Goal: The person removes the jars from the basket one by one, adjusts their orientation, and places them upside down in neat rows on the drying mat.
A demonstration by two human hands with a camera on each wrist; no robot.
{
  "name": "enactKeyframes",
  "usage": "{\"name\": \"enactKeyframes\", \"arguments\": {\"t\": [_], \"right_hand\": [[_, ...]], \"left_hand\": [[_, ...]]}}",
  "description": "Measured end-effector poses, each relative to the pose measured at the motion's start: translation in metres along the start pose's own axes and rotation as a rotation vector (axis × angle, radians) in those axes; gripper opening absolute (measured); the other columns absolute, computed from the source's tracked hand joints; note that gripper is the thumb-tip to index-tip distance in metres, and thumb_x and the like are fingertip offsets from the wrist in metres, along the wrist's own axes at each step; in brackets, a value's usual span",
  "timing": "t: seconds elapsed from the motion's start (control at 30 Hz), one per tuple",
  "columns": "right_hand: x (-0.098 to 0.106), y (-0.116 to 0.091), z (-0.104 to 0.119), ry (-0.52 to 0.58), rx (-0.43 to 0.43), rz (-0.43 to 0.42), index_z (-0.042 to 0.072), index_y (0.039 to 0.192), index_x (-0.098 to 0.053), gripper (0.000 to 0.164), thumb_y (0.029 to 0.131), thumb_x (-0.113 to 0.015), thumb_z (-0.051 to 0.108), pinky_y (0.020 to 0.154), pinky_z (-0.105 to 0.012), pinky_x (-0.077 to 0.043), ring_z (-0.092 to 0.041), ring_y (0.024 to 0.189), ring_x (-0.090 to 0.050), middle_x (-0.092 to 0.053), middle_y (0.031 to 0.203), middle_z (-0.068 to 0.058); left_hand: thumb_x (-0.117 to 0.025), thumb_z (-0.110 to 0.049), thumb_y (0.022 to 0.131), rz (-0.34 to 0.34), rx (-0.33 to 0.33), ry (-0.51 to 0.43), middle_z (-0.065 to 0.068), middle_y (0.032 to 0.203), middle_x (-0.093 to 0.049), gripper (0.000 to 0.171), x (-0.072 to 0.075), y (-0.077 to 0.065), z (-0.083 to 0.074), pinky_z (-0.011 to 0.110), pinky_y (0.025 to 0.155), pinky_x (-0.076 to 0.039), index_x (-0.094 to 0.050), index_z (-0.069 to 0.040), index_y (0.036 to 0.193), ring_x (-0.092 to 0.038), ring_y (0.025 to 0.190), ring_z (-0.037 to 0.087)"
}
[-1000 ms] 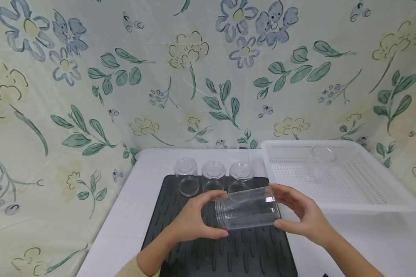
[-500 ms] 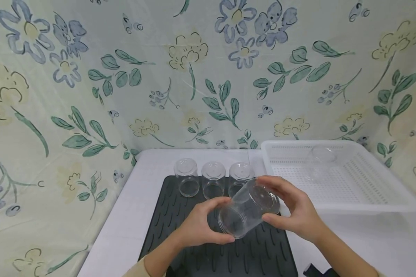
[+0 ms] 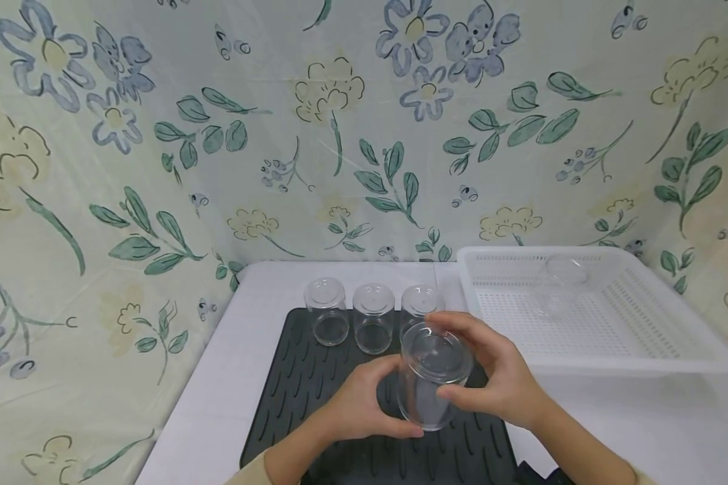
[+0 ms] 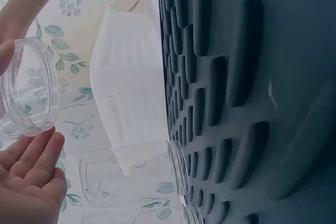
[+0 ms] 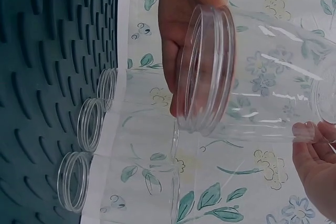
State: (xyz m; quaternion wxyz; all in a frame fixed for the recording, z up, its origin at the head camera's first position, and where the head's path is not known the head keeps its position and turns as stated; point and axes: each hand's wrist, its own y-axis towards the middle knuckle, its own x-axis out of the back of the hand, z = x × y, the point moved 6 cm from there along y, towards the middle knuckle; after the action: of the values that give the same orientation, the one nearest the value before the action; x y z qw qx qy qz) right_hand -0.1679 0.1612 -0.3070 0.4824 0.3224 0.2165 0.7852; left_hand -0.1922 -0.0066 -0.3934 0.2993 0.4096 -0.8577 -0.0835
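A clear jar point(image 3: 421, 401) is held over the dark ridged mat point(image 3: 315, 397), nearly upright with its base on top and threaded mouth down. My left hand point(image 3: 367, 404) grips it low, around the threaded mouth point(image 5: 207, 72). Higher up, my right hand point(image 3: 500, 377) holds it near the base, thumb at the front. In the left wrist view, the fingers of my left hand point(image 4: 34, 174) lie against the rim point(image 4: 39, 87). Three similar jars point(image 3: 373, 320) stand mouth down in a row along the mat's far edge; the held jar partly hides the rightmost one.
At the back right, a white perforated basket point(image 3: 691, 343) holds another clear jar point(image 3: 561, 289). A white table point(image 3: 212, 397) lies under the mat. Floral cloth point(image 3: 340, 168) hangs behind and at the sides.
The jar has turned from lying sideways between my hands to nearly upright, mouth down. My right hand has moved left with its base, and my left hand has shifted slightly right and down.
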Motion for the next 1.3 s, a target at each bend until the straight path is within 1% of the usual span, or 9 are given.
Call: {"name": "enactKeyframes", "arguments": {"t": [0.17, 0.53, 0.8, 0.87, 0.93, 1.03, 1.1, 1.2, 1.3], "right_hand": [[-0.003, -0.001, 0.000, 0.012, 0.022, 0.005, -0.010, 0.136, -0.046, 0.079, 0.064, -0.078, -0.016, 0.101, -0.026, -0.042, -0.021, 0.127, -0.049, -0.052, 0.137, -0.018], [-0.005, 0.001, -0.001, 0.015, 0.028, 0.010, -0.011, 0.136, -0.046, 0.078, 0.065, -0.079, -0.014, 0.100, -0.027, -0.043, -0.022, 0.126, -0.050, -0.052, 0.136, -0.020], [-0.008, 0.002, -0.003, 0.022, 0.032, 0.000, -0.011, 0.136, -0.046, 0.079, 0.064, -0.078, -0.015, 0.102, -0.028, -0.042, -0.023, 0.126, -0.049, -0.052, 0.136, -0.022], [-0.009, 0.002, -0.003, 0.023, 0.030, -0.006, -0.011, 0.136, -0.046, 0.079, 0.064, -0.078, -0.016, 0.102, -0.028, -0.042, -0.023, 0.126, -0.049, -0.051, 0.136, -0.022], [-0.009, 0.003, -0.004, 0.023, 0.026, -0.012, -0.010, 0.136, -0.046, 0.079, 0.064, -0.078, -0.016, 0.101, -0.028, -0.043, -0.023, 0.126, -0.049, -0.051, 0.136, -0.022], [-0.011, 0.003, -0.006, 0.023, 0.015, -0.015, -0.010, 0.136, -0.046, 0.078, 0.065, -0.077, -0.017, 0.102, -0.028, -0.042, -0.023, 0.126, -0.049, -0.052, 0.136, -0.020], [-0.012, 0.003, -0.008, 0.027, 0.008, -0.015, -0.010, 0.136, -0.046, 0.078, 0.065, -0.077, -0.017, 0.103, -0.028, -0.041, -0.022, 0.126, -0.050, -0.052, 0.136, -0.020], [-0.015, 0.003, -0.013, 0.031, -0.017, -0.015, -0.009, 0.137, -0.046, 0.077, 0.067, -0.077, -0.017, 0.105, -0.028, -0.038, -0.022, 0.127, -0.049, -0.051, 0.137, -0.021], [-0.018, 0.003, -0.020, 0.019, -0.055, -0.012, -0.006, 0.137, -0.048, 0.076, 0.068, -0.079, -0.015, 0.107, -0.028, -0.037, -0.021, 0.128, -0.048, -0.051, 0.136, -0.021]], "left_hand": [[-0.087, -0.023, 0.074, -0.007, -0.014, 0.016, -0.012, 0.136, -0.055, 0.076, -0.002, 0.001, 0.000, 0.038, 0.107, -0.038, -0.049, -0.026, 0.139, -0.048, 0.129, 0.012], [-0.088, -0.024, 0.073, -0.022, -0.027, 0.063, -0.012, 0.133, -0.056, 0.078, 0.002, -0.001, 0.001, 0.038, 0.107, -0.038, -0.048, -0.026, 0.139, -0.048, 0.128, 0.011], [-0.088, -0.025, 0.074, -0.011, 0.000, 0.079, -0.011, 0.134, -0.055, 0.080, 0.006, -0.006, 0.003, 0.039, 0.106, -0.039, -0.046, -0.025, 0.142, -0.048, 0.129, 0.012], [-0.087, -0.028, 0.074, -0.005, 0.045, 0.100, -0.011, 0.137, -0.053, 0.082, 0.009, -0.009, 0.004, 0.041, 0.106, -0.039, -0.045, -0.025, 0.144, -0.046, 0.130, 0.012], [-0.086, -0.035, 0.075, 0.002, 0.112, 0.150, -0.011, 0.140, -0.050, 0.084, 0.014, -0.015, 0.007, 0.045, 0.106, -0.038, -0.043, -0.024, 0.146, -0.045, 0.132, 0.014], [-0.081, -0.049, 0.076, 0.030, 0.258, 0.241, -0.008, 0.145, -0.046, 0.087, 0.023, -0.026, 0.016, 0.049, 0.106, -0.038, -0.041, -0.022, 0.148, -0.043, 0.134, 0.016], [-0.078, -0.054, 0.077, 0.056, 0.349, 0.315, -0.004, 0.148, -0.044, 0.089, 0.030, -0.037, 0.024, 0.050, 0.105, -0.038, -0.040, -0.019, 0.149, -0.043, 0.134, 0.020], [-0.078, -0.054, 0.077, 0.112, 0.454, 0.392, 0.003, 0.151, -0.041, 0.094, 0.040, -0.054, 0.032, 0.052, 0.106, -0.036, -0.038, -0.012, 0.150, -0.041, 0.136, 0.027], [-0.080, -0.053, 0.075, 0.169, 0.520, 0.431, 0.009, 0.155, -0.035, 0.101, 0.049, -0.073, 0.038, 0.055, 0.108, -0.031, -0.033, -0.007, 0.152, -0.034, 0.140, 0.031]]}}
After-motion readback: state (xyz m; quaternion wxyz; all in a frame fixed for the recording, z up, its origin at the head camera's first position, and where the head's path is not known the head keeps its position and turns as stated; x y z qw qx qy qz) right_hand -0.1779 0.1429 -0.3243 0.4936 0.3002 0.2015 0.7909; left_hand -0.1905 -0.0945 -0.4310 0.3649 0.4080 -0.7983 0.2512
